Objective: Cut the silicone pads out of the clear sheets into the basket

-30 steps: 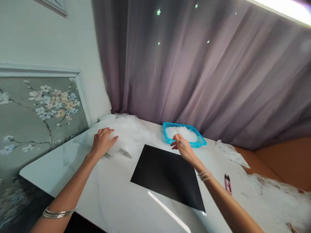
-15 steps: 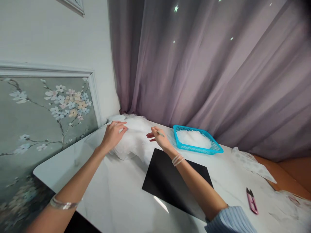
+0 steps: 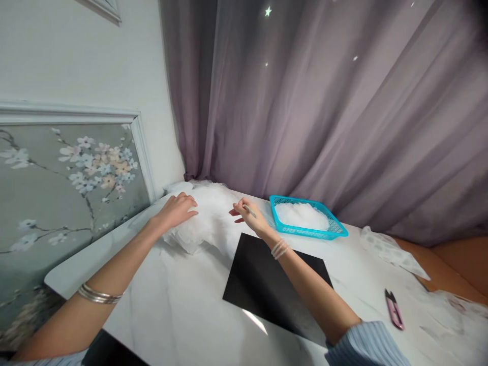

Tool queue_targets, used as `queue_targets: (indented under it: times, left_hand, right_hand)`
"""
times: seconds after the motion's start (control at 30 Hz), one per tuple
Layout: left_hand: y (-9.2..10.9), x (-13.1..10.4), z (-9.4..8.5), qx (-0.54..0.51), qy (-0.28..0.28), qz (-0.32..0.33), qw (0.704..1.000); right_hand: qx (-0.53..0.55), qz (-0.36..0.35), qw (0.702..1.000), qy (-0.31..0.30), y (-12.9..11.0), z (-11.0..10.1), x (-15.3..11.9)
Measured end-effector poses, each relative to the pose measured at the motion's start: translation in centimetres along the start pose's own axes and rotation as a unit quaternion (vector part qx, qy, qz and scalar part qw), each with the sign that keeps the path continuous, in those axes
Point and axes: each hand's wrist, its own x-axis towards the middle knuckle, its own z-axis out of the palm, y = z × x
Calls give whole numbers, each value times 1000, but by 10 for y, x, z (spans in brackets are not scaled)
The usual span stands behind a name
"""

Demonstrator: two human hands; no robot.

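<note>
A heap of white fluffy, gauzy material, partly in clear film, lies at the far left of the table. My left hand rests on its left side, palm down, with the thumb apart from the fingers; what lies beneath the palm is hidden. Just right of the heap, my right hand is closed around a slim, light metal tool, whose end sticks out past the fingers. Its exact kind cannot be made out. Under my right forearm lies a flat black sheet.
A blue plastic basket with white fluff stands at the back. Pink thread snips lie at the right, near a crumpled clear bag and a white dotted packet. A purple curtain hangs behind the white table.
My left hand has shifted a little left and flattened on the heap, its thumb lower. The right hand stays nearly in place with the tool. The view has turned slightly right.
</note>
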Motion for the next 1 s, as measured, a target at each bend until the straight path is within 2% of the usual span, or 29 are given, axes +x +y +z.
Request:
queue_targets:
  times: [0.17, 0.33, 0.43, 0.53, 0.63, 0.7, 0.77, 0.87, 1.0]
  left_hand:
    - [2, 10, -7, -14, 39, -19, 999]
    - [-13, 31, -37, -32, 111, -79, 990]
    - [-16, 31, -47, -33, 132, -104, 985]
    - [-5, 14, -34, -30, 104, -91, 990]
    - [16, -14, -6, -20, 64, -69, 995]
    - [28, -30, 12, -14, 59, -65, 996]
    - [36, -39, 23, -10, 64, -66, 996]
    - [32, -39, 21, -12, 77, -73, 994]
    - [-5, -16, 1, -15, 131, -139, 981]
  right_hand:
    - [13, 3, 1000, 11, 0, 1, 2]
    - [30, 1, 998, 54, 2, -7, 4]
    - [42, 15, 997, 66, 3, -6, 7]
    - [50, 52, 996, 57, 6, 5, 12]
    - [33, 107, 992, 58, 17, 21, 23]
    - [3, 136, 988, 74, 26, 31, 33]
    - [-33, 152, 983, 95, 34, 37, 44]
    - [-75, 158, 979, 108, 43, 42, 59]
    - [-91, 156, 979, 93, 49, 44, 68]
